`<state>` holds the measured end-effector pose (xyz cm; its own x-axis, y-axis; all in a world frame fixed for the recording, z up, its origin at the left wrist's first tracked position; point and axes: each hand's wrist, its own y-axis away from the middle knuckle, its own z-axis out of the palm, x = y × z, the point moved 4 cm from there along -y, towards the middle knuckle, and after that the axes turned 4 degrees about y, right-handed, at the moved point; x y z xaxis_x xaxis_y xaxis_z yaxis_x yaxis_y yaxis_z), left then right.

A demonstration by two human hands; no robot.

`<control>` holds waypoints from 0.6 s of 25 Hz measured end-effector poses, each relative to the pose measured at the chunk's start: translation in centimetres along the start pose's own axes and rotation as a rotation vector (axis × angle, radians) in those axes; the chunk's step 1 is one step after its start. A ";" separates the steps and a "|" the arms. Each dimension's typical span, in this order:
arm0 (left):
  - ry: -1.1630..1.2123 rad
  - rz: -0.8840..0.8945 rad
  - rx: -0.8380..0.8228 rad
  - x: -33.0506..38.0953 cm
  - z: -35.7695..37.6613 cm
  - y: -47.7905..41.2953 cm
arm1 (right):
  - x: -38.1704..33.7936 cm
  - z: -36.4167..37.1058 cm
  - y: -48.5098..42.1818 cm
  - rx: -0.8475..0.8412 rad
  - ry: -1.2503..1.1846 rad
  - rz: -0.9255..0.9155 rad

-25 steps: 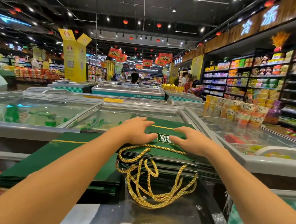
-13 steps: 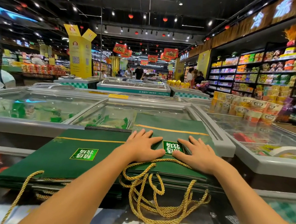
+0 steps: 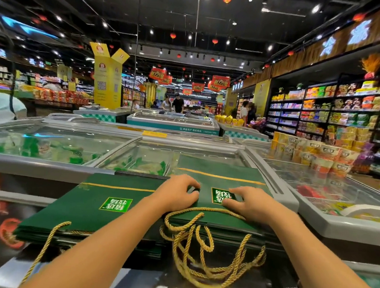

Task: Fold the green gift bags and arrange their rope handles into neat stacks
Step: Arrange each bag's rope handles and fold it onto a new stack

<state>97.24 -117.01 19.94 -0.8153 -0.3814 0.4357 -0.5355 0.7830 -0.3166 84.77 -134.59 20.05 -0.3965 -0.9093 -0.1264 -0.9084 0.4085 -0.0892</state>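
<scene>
Bag stack (image 3: 219,170) sits centre frame on freezer lid (image 3: 43,167), top bag flat. Left hand (image 3: 177,196) at 9 o'clock of the label, right hand (image 3: 252,205) at 3. Fingers are bent, tips pressing down; can't tell if they pinch anything. Step looks like flattening and squaring the top bag. Next move is probably the rope handles (image 3: 208,261) tangled at 6 o'clock, which needs one hand freed. Second stack (image 3: 90,206) lies at 9 o'clock. Bag count unreadable; forearms hide the near edges.

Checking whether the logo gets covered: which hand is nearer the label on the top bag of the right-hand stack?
Right. The right hand rests with fingertips on the label; the left hand presses the top bag just left of it, not touching it.
</scene>
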 end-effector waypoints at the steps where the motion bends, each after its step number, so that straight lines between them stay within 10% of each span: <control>1: 0.046 -0.009 0.020 0.0 -1.3 0.8 | -0.8 -1.3 0.3 0.062 0.005 -0.036; 7: 0.142 -0.136 0.195 -5.3 -8.4 9.4 | -12.8 -4.1 4.2 0.436 -0.254 -0.359; 15: -0.074 -0.347 0.330 -15.7 -11.6 21.5 | -24.8 4.8 6.6 0.257 -0.191 -0.508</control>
<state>101.04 -88.47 16.08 -0.5834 -0.6358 0.5055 -0.8101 0.4102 -0.4190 89.26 -108.96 17.89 0.1318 -0.9750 -0.1787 -0.9071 -0.0459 -0.4183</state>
